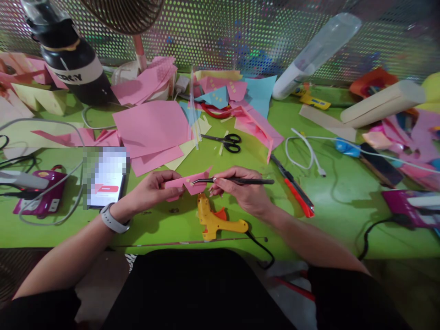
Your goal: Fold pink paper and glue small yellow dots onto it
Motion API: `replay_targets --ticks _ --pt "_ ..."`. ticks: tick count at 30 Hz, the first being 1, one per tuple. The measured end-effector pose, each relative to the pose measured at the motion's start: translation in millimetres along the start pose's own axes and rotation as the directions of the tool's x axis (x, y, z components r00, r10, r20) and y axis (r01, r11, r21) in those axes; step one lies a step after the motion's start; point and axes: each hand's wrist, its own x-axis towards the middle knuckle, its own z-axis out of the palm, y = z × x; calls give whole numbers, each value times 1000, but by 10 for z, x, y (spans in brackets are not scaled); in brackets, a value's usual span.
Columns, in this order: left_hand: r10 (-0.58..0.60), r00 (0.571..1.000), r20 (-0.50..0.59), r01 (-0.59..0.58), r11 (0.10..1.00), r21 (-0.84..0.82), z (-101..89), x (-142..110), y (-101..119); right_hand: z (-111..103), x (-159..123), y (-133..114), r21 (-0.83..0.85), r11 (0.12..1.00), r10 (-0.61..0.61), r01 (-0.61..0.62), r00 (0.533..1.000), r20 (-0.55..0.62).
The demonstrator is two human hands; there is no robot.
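Note:
My left hand [161, 185] pinches a folded piece of pink paper [197, 188] by its left side, above the green table. In my right hand [242, 190] is a pair of dark tweezers [252, 181], held almost level. Their tips reach the pink paper near a small pale yellow bit [188, 182] on its face; whether they grip that bit I cannot make out. Just below both hands lies a yellow hot glue gun [218, 222], its nozzle end toward the pink paper. Black-handled scissors [229, 141] rest beyond my hands.
Pink sheets [151, 126] and paper scraps spread behind my hands. A red utility knife [295, 192] lies to the right, near a white cable [304, 146]. A lit phone [108, 176] and purple power strip [44, 195] are left. A black bottle [74, 64] stands at the back.

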Motion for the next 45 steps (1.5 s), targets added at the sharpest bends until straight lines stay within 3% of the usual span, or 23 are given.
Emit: replay_targets --ticks 19,22,24,27,29,31,34,39,45 --pt "-4 1000 13 4 999 -33 -6 -2 35 -29 -21 35 -17 999 -33 33 999 12" --pt "0 1000 -1 0 999 -49 -2 -6 49 -73 -35 4 -71 993 -96 93 995 -39" --pt "9 1000 1 -9 998 -58 6 -7 51 -102 -31 -39 -192 963 -208 191 975 -75" --pt "14 1000 21 -12 998 -62 26 -7 39 -122 11 -85 -456 813 -379 363 923 61" --pt "13 999 45 -11 998 -57 39 -7 24 -120 58 -75 -550 700 -397 455 888 230" --pt "7 997 81 -3 999 -43 47 -9 11 -113 104 -37 -565 651 -378 507 862 338" --pt "-11 991 135 11 1000 2 39 -13 23 -110 146 20 -516 704 -322 488 867 380" --pt "25 985 171 -65 970 234 7 -24 194 -109 128 -21 -455 797 -248 398 902 354" --pt "-49 991 121 -6 907 421 74 1 361 -54 48 -71 -379 848 -223 371 897 381"
